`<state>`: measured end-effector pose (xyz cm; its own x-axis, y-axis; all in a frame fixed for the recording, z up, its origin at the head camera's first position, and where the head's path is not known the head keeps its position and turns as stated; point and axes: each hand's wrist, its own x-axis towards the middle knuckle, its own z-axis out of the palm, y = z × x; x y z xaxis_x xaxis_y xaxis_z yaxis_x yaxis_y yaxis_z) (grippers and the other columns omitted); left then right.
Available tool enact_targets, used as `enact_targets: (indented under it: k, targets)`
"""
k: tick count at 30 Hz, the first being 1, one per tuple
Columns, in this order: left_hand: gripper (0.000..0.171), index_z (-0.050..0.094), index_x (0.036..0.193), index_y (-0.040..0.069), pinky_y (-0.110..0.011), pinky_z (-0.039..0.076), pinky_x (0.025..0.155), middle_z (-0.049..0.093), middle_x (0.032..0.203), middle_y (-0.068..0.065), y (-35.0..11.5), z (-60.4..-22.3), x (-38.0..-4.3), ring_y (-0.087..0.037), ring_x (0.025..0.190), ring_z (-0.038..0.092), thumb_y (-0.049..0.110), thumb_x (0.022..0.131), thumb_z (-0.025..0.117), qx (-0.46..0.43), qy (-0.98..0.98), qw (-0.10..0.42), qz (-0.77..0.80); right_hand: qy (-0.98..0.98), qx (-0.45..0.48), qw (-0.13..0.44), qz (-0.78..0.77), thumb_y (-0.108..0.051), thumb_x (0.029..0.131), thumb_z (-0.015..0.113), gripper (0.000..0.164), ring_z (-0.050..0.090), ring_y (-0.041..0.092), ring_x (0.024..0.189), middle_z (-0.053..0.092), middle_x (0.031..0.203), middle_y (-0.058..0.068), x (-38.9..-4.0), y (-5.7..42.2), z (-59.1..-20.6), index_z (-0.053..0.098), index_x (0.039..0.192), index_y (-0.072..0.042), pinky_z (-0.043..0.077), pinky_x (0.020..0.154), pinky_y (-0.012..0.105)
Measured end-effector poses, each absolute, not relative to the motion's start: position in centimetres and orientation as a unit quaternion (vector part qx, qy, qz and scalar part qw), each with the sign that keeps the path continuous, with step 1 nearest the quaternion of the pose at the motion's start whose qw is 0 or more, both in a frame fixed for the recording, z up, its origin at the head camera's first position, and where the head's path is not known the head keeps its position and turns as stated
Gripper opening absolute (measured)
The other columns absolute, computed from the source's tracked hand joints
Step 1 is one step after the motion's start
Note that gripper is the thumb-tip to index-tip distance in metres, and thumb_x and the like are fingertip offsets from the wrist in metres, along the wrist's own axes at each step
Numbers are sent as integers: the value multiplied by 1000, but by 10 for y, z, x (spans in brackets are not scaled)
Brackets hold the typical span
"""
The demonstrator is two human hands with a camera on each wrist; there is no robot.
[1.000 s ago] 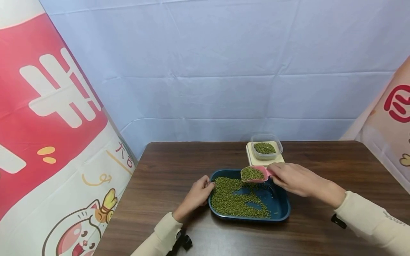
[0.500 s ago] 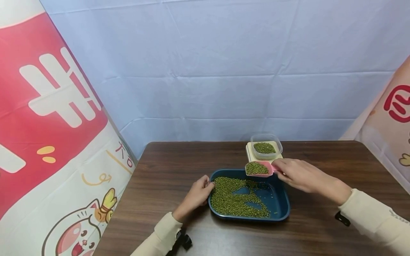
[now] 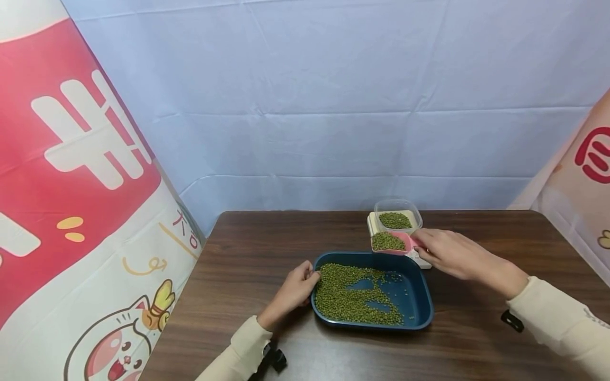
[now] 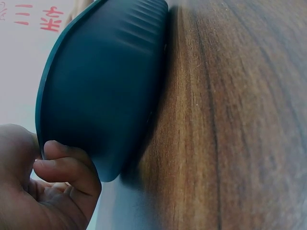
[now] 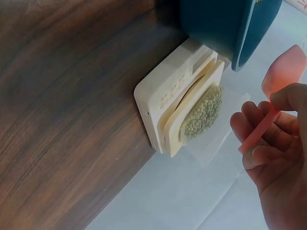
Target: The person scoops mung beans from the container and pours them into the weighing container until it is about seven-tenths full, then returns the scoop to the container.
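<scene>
Gripping: right hand (image 3: 445, 254), fingers clamped on pink scoop (image 3: 406, 238) by its handle.
Load: green beans (image 3: 388, 242).
Scoop lie: left of those fingers, long axis roughly crosswise.
Tub (image 3: 416, 216): on scale (image 5: 165, 88), just beyond scoop; right hand nearer.
Tray (image 3: 415, 297): left hand (image 3: 295, 286), fingers curled on left rim.

Left grip (image 4: 53, 199), a bare hand with curled fingers, holds the rim at the left end of a dark teal tray (image 4: 103, 81). Outer wall ridged toward the right. Tray rests on wood-grain table (image 4: 220, 120). Far side: pale backdrop (image 4: 21, 72), red characters (image 4: 50, 20).
</scene>
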<state>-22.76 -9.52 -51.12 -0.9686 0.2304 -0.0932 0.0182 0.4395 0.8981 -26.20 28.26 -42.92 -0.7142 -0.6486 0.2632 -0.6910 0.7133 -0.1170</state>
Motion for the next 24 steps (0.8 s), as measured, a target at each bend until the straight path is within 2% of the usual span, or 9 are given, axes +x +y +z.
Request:
enact_targets:
  k: [11, 20, 24]
  targets:
    - [22, 44, 86, 13, -21, 37, 35, 40, 64, 2, -95, -512, -227, -10, 39, 40, 30, 99, 51, 70, 838, 104, 530, -931, 338, 94, 100, -16, 94, 58, 5, 39, 6, 57, 40, 70, -8, -271, 290, -426, 56, 98, -14, 35, 49, 23]
    - [22, 44, 86, 13, -21, 37, 35, 38, 62, 2, -95, -511, -226, -11, 39, 40, 30, 99, 51, 66, 837, 107, 532, -943, 308, 81, 100, -19, 96, 58, 13, 42, 10, 60, 43, 72, -5, -279, 298, -425, 58, 106, -11, 36, 51, 27]
    - [22, 45, 86, 13, -21, 38, 35, 38, 62, 2, -96, -511, -226, -11, 39, 41, 29, 99, 51, 65, 839, 106, 529, -947, 297, 73, 99, -18, 96, 57, 11, 42, 10, 60, 42, 72, -4, -283, 301, -423, 57, 104, -12, 36, 51, 27]
